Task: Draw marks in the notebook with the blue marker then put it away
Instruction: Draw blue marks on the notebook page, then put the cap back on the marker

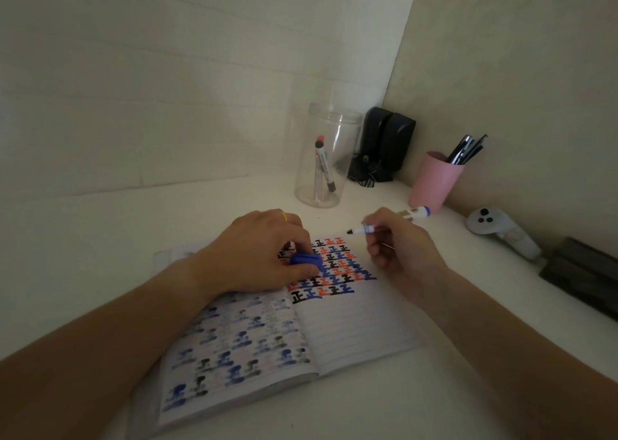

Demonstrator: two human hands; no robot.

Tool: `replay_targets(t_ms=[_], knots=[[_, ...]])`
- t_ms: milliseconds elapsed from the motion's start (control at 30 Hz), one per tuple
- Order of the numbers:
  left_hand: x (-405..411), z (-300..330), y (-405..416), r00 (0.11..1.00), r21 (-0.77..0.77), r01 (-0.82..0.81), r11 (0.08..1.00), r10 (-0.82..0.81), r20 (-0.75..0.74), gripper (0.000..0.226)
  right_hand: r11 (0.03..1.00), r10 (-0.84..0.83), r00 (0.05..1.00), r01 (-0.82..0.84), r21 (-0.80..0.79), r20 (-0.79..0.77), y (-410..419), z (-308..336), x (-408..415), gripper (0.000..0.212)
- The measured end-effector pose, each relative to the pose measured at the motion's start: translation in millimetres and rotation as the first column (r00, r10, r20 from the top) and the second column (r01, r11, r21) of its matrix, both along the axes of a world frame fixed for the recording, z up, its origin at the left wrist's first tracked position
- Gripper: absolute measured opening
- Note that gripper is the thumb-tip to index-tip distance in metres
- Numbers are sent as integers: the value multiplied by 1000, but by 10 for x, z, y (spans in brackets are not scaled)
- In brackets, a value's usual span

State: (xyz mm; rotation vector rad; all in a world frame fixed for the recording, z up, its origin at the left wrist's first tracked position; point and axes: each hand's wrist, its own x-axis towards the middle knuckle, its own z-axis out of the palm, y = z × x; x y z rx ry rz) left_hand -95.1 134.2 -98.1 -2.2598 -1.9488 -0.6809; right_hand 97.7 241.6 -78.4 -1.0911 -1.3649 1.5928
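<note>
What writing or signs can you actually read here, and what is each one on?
"正", repeated in rows of blue, red and black: right page of the notebook.
Left page: smudged bleed-through marks, unreadable.
Marker in the clear jar: barrel print too small to read.
Thermometer: display unreadable.

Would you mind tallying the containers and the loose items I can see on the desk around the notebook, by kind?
Clear jars: 1, the clear jar holding markers.
Pink cups: 1, the pink cup holding pens.
Thermometers: 1, the thermometer lying beside the cup.
Controllers: 1, the white controller.
Black speakers: 2, the speakers in the corner.
Total: 6
</note>
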Motion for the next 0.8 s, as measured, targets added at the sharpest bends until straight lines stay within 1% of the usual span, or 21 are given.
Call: replay_targets(t_ms=[67, 133, 167, 267, 333, 400, 467, 567, 700, 800], knots=[[3, -10, -6, 1000, 1, -8, 1000, 8, -7, 36, 998, -57, 996, 57, -1, -62, 45, -37, -92, 13], [4, -17, -9, 1000, 4, -8, 1000, 8, -15, 38, 996, -77, 987, 84, 43, -143, 56, -98, -102, 20], [-2, -18, -5, 1000, 11, -4, 1000, 4, -18, 39, 995, -56, 985, 69, 73, -166, 62, -127, -86, 22], [-7, -19, 0, 1000, 14, -1, 1000, 1, -21, 37, 988, 45, 981, -16, 151, -188, 82, -198, -28, 16], [-1, -37, 4, 1000, 13, -17, 1000, 17, -6, 35, 989, 70, 969, -36, 146, -236, 113, -220, -23, 17], [11, -53, 18, 996, 40, -66, 997, 63, 66, 31, 990, 80, 960, -45, 135, -268, 127, -228, -22, 21], [-6, -59, 37, 980, 94, -138, 986, 122, 157, 25, 987, 93, 954, -50, 154, -284, 119, -218, -20, 19], [-46, -53, 40, 955, 150, -206, 967, 165, 246, 20, 984, 115, 946, -65, 168, -305, 86, -196, -30, 11], [-37, -29, 21, 949, 171, -211, 962, 159, 272, 21, 972, 164, 946, -107, 209, -280, 49, -176, -31, 14], [-24, -12, 16, 950, 183, -201, 962, 146, 277, 24, 967, 186, 948, -129, 222, -257, 42, -179, -18, 10]])
